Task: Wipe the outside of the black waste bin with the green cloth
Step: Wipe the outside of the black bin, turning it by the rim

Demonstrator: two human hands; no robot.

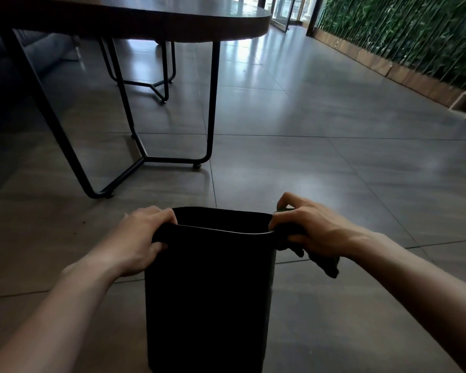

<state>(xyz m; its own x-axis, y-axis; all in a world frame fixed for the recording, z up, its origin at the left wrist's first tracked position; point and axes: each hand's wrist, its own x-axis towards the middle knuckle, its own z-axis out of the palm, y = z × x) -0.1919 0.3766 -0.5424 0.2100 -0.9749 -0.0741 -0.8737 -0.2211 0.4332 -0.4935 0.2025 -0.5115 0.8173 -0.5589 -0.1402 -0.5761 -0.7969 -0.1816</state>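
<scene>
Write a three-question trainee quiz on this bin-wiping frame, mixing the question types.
1. True or false: both hands grip the rim of the black plastic waste bin.
2. Which hand also holds the dark green cloth: A left hand, B right hand?
3. Fill in: the bin stands on the grey tiled ____, near the round wooden table.

Key: 1 true; 2 B; 3 floor.
</scene>
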